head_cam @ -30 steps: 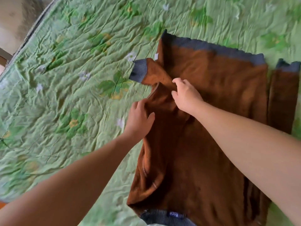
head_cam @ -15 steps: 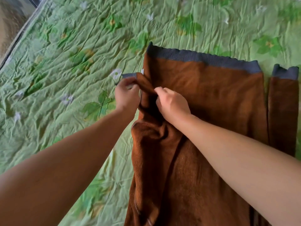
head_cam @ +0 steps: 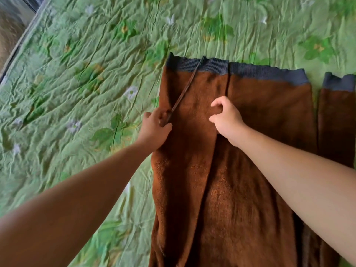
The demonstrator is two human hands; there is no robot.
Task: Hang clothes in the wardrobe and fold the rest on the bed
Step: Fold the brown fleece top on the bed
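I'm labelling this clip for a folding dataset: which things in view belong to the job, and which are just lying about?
Part of the job:
- brown knit sweater with grey ribbed hem and cuffs, being folded
- crumpled green floral bedsheet, the folding surface

Just there:
- blurred strip of floor past the bed's edge

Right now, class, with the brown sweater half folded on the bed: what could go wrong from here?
1. The left hand pinches a raised ridge in the folded-over sleeve of the sweater; pressed flat, it may set as a crease.
2. The other sleeve lies unfolded beside the body; folding it unevenly could leave a lopsided bundle.
3. The bedsheet is wrinkled, so fabric may drag and bunch.
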